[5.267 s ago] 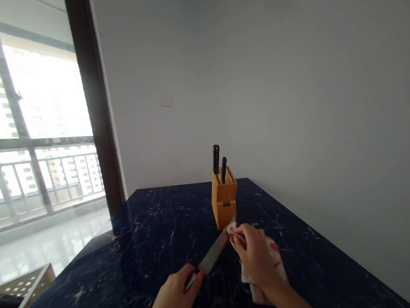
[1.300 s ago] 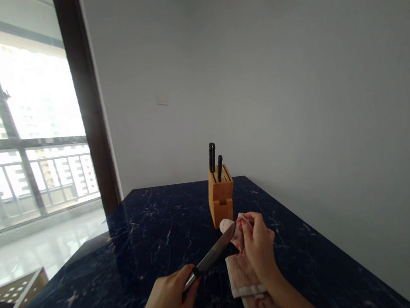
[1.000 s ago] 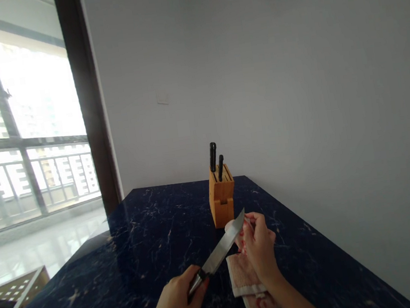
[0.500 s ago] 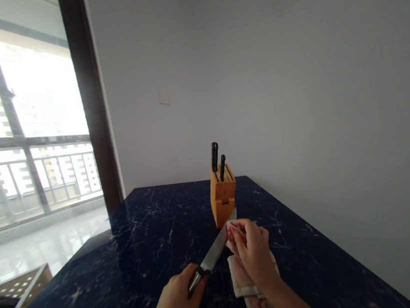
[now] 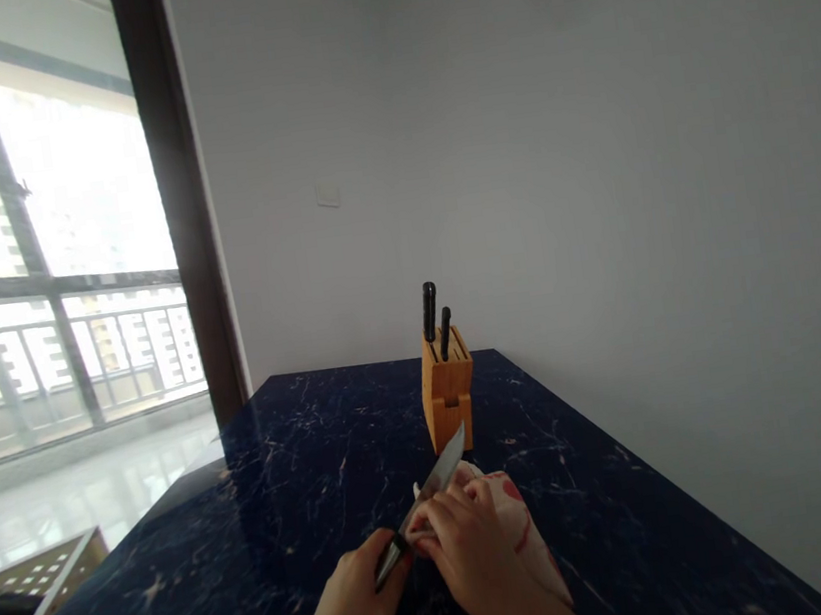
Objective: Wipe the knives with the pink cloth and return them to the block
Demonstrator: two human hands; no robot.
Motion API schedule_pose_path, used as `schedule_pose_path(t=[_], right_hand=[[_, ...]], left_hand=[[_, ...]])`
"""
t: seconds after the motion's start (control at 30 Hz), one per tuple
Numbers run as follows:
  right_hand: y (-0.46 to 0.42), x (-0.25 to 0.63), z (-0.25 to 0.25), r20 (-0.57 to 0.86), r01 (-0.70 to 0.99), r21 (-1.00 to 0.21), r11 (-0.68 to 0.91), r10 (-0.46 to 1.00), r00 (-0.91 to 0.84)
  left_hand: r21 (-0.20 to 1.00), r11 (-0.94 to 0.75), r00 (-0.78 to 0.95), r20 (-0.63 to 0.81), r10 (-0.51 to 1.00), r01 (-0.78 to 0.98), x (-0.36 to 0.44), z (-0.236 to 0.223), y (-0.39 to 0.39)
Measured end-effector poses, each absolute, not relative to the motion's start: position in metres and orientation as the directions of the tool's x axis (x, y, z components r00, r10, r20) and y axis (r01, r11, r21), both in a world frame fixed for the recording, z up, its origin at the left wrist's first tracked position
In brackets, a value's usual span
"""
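Head view: dark blue marbled table (image 5: 311, 472), knife block, cloth, knife, two hands.
Wooden knife block (image 5: 449, 381), upright on the table, two black handles (image 5: 430, 313) standing from its top; white cloth (image 5: 524, 526) with red markings, trailing beneath and beyond the right hand; knife (image 5: 446, 464), blade slanting up toward the block; right hand (image 5: 473, 543), fingers bent together, holding cloth against the blade near the handle; left hand (image 5: 353, 592), fingers closed around the knife's handle.
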State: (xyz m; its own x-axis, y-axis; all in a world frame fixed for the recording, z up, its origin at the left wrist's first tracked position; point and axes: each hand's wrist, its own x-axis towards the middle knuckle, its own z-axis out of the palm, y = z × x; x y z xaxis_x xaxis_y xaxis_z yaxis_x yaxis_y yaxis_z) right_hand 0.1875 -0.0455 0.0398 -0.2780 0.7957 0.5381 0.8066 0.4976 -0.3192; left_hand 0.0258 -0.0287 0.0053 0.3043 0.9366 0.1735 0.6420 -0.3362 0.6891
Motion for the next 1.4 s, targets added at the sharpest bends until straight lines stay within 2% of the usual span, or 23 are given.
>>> schedule_pose_path(t=[0.13,0.27,0.47,0.7,0.87,0.97,1.13,1.4], right_hand=[[-0.045,0.191,0.04,0.539,0.804,-0.357,0.476,0.808,-0.239],[-0.044,0.193,0.041,0.582,0.795,-0.399,0.456,0.796,-0.165],[-0.046,0.185,0.031,0.565,0.774,-0.395,0.495,0.795,-0.22],[-0.045,0.182,0.027,0.576,0.778,-0.41,0.475,0.797,-0.183],[-0.043,0.18,0.024,0.589,0.768,-0.412,0.49,0.787,-0.186],[-0.043,0.184,0.029,0.603,0.802,-0.378,0.463,0.78,-0.166],[-0.033,0.202,0.032,0.616,0.862,-0.367,0.351,0.785,-0.058],[-0.008,0.236,0.025,0.628,0.831,-0.508,0.226,0.758,0.178]], left_hand=[[0.677,-0.335,0.301,0.173,0.938,0.655,0.026,0.007,-0.028],[0.618,-0.33,0.299,0.157,0.941,0.714,0.027,0.012,-0.032],[0.521,-0.331,0.308,0.132,0.942,0.787,0.028,0.017,-0.037],[0.489,-0.367,0.333,0.158,0.929,0.791,0.028,0.013,-0.034],[0.442,-0.344,0.329,0.111,0.938,0.828,0.028,0.015,-0.035],[0.449,-0.387,0.354,0.159,0.922,0.805,0.026,0.014,-0.034],[0.437,-0.423,0.379,0.189,0.906,0.794,0.023,0.014,-0.034],[0.433,-0.449,0.398,0.208,0.894,0.781,0.022,0.017,-0.036]])
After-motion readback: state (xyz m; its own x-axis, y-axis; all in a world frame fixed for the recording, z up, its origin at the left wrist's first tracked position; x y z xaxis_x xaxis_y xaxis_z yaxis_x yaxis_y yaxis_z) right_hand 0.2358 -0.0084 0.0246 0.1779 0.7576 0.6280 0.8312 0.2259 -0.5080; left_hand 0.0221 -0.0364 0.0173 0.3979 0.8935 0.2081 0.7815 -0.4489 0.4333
